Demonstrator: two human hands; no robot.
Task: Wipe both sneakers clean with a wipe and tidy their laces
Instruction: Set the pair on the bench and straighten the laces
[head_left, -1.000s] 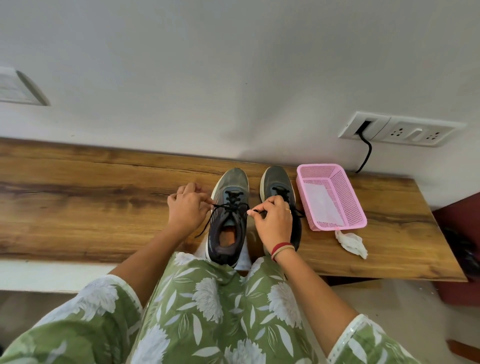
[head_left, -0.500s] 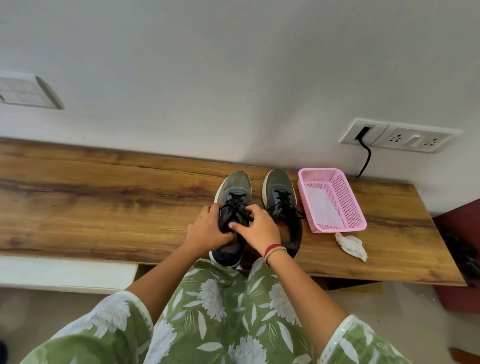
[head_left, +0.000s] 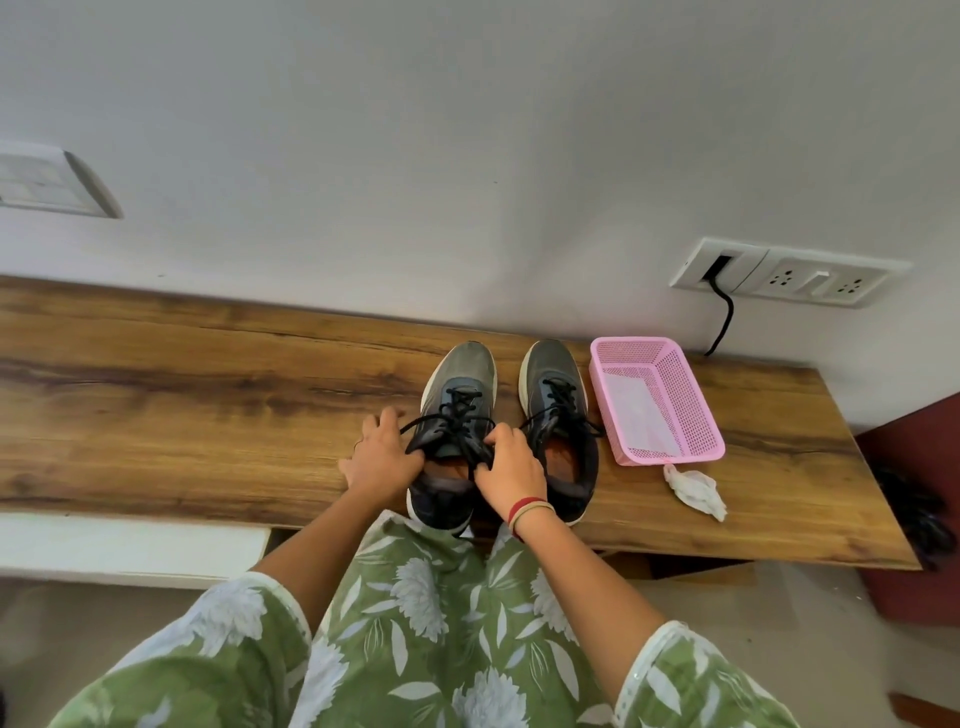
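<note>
Head view: both grey sneakers stand side by side on the wooden shelf (head_left: 208, 405), toes to the wall. The left hand (head_left: 382, 460) grips the left sneaker (head_left: 460, 371) at its collar, while the right hand (head_left: 511, 470) pinches its black laces (head_left: 457, 410). The right sneaker (head_left: 550, 364) is untouched. A crumpled wipe (head_left: 696, 491) lies just beside the pink basket (head_left: 698, 415). Any shoe branding is too small to read.

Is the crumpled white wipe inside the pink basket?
No, the crumpled wipe lies on the wooden bench, outside the pink basket, by its near end.
</note>
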